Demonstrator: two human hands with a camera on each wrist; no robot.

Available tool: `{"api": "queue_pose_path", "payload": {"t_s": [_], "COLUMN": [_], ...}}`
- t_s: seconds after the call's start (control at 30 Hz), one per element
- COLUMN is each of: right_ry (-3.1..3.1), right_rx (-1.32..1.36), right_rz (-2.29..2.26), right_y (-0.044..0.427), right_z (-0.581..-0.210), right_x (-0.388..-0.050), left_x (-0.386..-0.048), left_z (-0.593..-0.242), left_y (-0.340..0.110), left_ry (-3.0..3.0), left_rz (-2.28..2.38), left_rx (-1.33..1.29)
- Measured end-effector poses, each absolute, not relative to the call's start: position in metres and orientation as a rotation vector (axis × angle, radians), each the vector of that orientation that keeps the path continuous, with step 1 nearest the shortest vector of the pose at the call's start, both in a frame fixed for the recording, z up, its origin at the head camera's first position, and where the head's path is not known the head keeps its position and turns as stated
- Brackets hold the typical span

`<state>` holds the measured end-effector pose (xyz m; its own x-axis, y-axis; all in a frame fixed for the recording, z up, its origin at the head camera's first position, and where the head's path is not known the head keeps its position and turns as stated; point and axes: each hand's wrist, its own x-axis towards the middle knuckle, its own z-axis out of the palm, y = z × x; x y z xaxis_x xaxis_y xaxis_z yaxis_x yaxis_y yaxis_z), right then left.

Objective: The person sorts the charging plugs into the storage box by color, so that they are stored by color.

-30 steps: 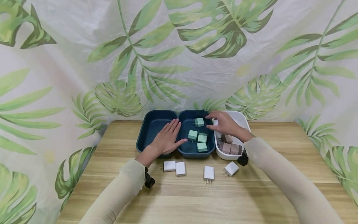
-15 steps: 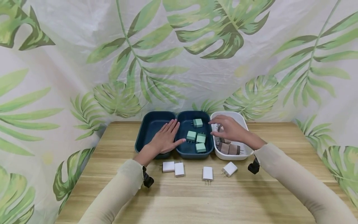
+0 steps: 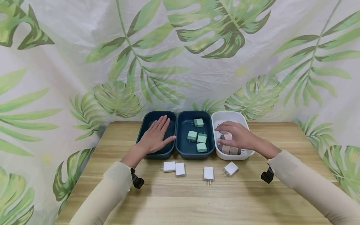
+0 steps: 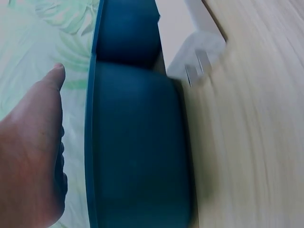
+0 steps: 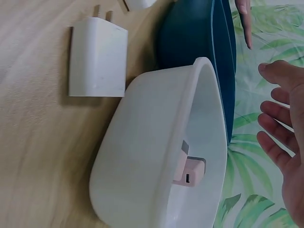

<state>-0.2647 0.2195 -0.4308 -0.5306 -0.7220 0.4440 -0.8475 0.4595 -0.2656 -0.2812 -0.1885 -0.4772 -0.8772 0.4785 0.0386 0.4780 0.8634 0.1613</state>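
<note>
My left hand [image 3: 154, 137] hovers over the left dark blue bin [image 3: 145, 126], fingers straight and holding nothing. In the left wrist view the hand [image 4: 31, 156] appears above that bin's rim. Over the white bin [image 3: 236, 157], my right hand [image 3: 239, 135] has loosely bent fingers and nothing between them. The right wrist view shows the hand [image 5: 289, 123] apart from the white bin's rim. Several pinkish-brown plug chargers [image 3: 226, 149] lie in the white bin, partly hidden by the hand. The middle blue bin [image 3: 182, 125] contains several light green chargers [image 3: 192, 136].
In front of the bins, several white plug chargers lie on the wooden table [image 3: 180, 200]: two touching at left, one charger [image 3: 208, 173] upright in view with prongs toward me, one tilted charger [image 3: 231, 169] at right. A leaf-patterned cloth [image 3: 168, 62] hangs behind.
My right hand has moved right and nearer to me, from the middle bin's edge to over the white bin. The left hand has shifted left, off the edge between the two blue bins.
</note>
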Motion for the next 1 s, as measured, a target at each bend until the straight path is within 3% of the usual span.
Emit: {"api": "queue_pose_path", "payload": {"t_s": [1.0], "right_ry": [-2.408], "right_rx": [1.441], "right_rz": [0.677], "right_y": [0.271], "right_z": [-0.454], "right_x": [-0.183], "left_x": [-0.275], "left_z": [-0.484], "left_y": [-0.283], "left_ry": [3.045], "left_rz": [0.249], "left_rx": [0.703]}}
